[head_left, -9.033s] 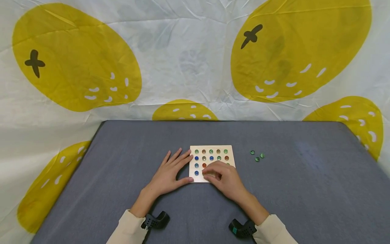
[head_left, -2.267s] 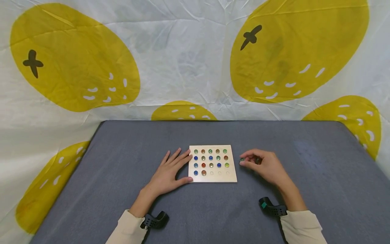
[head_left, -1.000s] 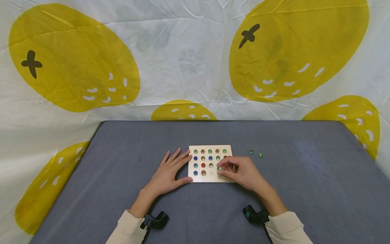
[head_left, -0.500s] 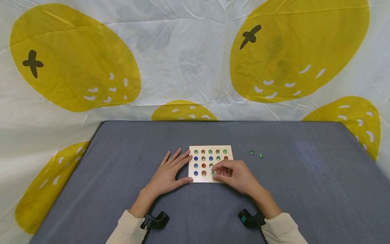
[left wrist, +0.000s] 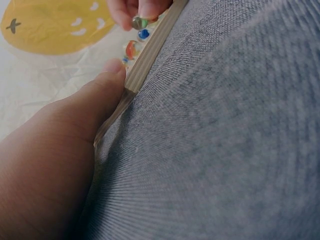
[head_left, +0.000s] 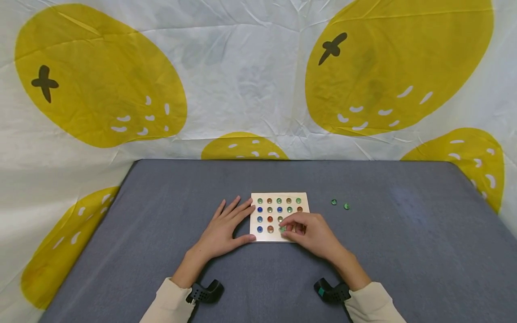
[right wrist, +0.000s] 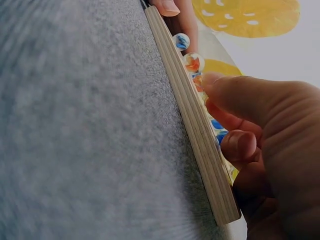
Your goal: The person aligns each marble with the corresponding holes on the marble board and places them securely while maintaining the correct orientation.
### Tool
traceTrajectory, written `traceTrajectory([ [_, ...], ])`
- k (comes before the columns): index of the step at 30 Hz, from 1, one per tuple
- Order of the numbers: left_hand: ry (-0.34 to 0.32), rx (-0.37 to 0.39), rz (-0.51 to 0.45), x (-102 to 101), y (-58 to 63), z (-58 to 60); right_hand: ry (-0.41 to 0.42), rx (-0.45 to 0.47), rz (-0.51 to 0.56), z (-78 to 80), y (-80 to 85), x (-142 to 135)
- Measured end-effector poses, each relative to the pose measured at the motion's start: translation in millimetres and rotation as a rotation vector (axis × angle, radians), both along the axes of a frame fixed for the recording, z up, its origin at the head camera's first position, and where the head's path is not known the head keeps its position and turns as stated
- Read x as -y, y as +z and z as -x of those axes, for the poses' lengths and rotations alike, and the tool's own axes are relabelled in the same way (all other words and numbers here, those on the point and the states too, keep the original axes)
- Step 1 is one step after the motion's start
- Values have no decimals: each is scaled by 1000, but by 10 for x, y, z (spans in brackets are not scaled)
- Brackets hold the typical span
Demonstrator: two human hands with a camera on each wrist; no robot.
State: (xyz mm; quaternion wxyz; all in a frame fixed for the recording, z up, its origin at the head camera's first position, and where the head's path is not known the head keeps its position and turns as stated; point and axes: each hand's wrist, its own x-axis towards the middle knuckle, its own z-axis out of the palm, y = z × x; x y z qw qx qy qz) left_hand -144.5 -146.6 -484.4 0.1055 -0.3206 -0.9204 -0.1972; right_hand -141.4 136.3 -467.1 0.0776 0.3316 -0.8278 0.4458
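A pale wooden board lies on the table, with rows of coloured glass marbles seated in its hollows. My left hand rests flat at the board's left edge, fingers spread, its thumb touching the near corner. Over the near row, my right hand pinches a green marble between thumb and fingertips. That marble is at the third place of the row, right of an orange marble and a blue marble. The right hand hides the board's near right part. The right wrist view shows the board's layered edge.
Two loose green marbles, a nearer one and a farther one, lie right of the board. Grey cloth covers the table. A white curtain with yellow shapes hangs behind it.
The right hand let go of an orange marble in the near row, took one of three loose green marbles on the right, and carried it left to the third place. The left hand stayed put.
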Motion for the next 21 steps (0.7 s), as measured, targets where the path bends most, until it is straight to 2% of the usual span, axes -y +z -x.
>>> traceTrajectory([
  [13,5,7,3,-7,11,-2,-1,-73,-25,1,-21,21],
  [21,1,5,-1,-1,5,1,-1,-76,-38,-4,-2,31],
])
